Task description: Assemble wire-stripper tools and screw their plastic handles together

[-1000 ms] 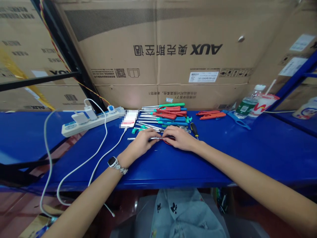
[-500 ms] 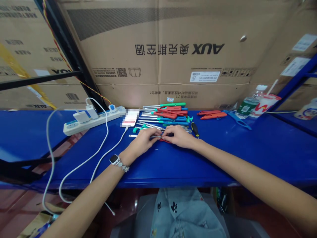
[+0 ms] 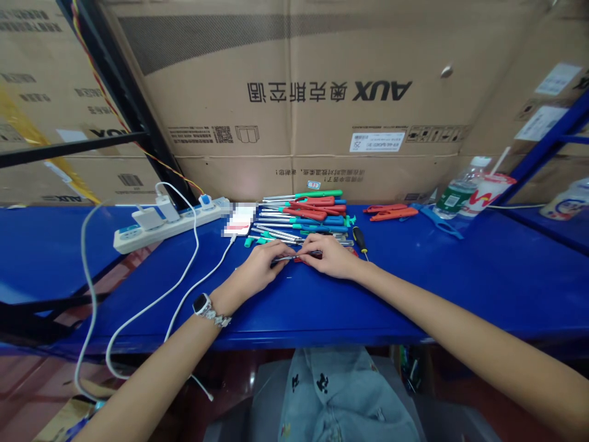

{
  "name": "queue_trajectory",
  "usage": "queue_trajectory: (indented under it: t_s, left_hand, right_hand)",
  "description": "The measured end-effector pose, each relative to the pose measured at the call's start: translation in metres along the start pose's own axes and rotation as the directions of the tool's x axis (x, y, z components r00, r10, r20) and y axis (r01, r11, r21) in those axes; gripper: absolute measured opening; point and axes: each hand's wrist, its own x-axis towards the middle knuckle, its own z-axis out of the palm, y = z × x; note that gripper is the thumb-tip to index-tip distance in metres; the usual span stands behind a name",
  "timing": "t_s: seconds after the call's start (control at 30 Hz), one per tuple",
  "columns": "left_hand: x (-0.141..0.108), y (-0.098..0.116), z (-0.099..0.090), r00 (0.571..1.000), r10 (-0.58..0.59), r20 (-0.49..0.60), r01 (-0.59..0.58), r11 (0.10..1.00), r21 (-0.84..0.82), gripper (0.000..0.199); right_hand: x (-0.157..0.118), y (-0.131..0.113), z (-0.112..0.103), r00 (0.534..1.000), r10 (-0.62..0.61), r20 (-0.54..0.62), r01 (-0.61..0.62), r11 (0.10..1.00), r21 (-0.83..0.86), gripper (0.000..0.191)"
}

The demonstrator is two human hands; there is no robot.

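In the head view, my left hand [image 3: 264, 264] is closed round a thin metal tube [image 3: 284, 258], which lies nearly level. My right hand [image 3: 329, 255] pinches at the tube's right end, its fingertips close to those of my left. Below the right fingers a red handle piece [image 3: 301, 260] is partly covered. Just behind both hands lie several long-nosed lighters with metal tubes and red, blue and green handles [image 3: 322, 201]. A black-and-yellow screwdriver [image 3: 359, 238] rests right of my right hand.
Orange-red handle pieces [image 3: 393, 212], a blue tool [image 3: 442, 222], a bottle [image 3: 460, 191] and a cup [image 3: 488, 191] are at the right. A power strip [image 3: 172, 226], a phone [image 3: 240, 220] and white cables are at the left. Cardboard boxes [image 3: 322, 49] stand behind the blue table [image 3: 299, 307].
My left hand and wrist have turned and shifted slightly left, and the tube's left end is now hidden by the hand. My right hand stays near the same place.
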Motion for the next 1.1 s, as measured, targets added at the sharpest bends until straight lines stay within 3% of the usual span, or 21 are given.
queue_trajectory:
  t_s: [0.27, 0.57, 0.73, 0.83, 0.9, 0.97, 1.1]
  left_hand:
    - [-0.001, 0.004, 0.003, 1.000, 0.001, 0.000, -0.001, 1.000, 0.011, 0.016]
    - [0.005, -0.001, 0.007, 0.996, 0.087, 0.035, -0.092, 0.984, 0.152, 0.013]
    - [0.014, -0.011, 0.006, 0.992, 0.108, 0.063, -0.117, 0.976, 0.181, 0.013]
    - [0.015, -0.011, 0.005, 0.992, 0.092, 0.084, -0.110, 0.965, 0.237, 0.014]
    - [0.014, -0.009, 0.003, 0.992, 0.082, 0.095, -0.106, 0.955, 0.279, 0.016]
    - [0.013, -0.006, 0.002, 0.992, 0.072, 0.104, -0.101, 0.947, 0.305, 0.016]
    - [0.014, 0.002, 0.000, 0.991, 0.094, 0.098, -0.121, 0.940, 0.320, 0.017]
  right_hand:
    - [0.000, -0.003, 0.002, 0.999, 0.038, -0.026, -0.038, 0.999, -0.015, 0.023]
    - [-0.001, -0.005, 0.004, 0.998, 0.026, -0.059, -0.028, 0.999, -0.025, 0.023]
    - [0.005, -0.001, 0.000, 0.986, 0.102, -0.135, -0.076, 0.979, 0.188, 0.045]
    - [0.004, 0.002, -0.014, 0.971, 0.159, -0.177, -0.102, 0.950, 0.294, 0.045]
    - [-0.004, 0.002, -0.026, 0.967, 0.155, -0.202, -0.107, 0.968, 0.229, 0.039]
    - [-0.016, 0.001, -0.038, 0.977, 0.094, -0.193, -0.085, 0.995, 0.054, 0.032]
    - [-0.040, -0.002, -0.050, 0.997, 0.024, -0.075, -0.038, 0.981, -0.191, 0.024]
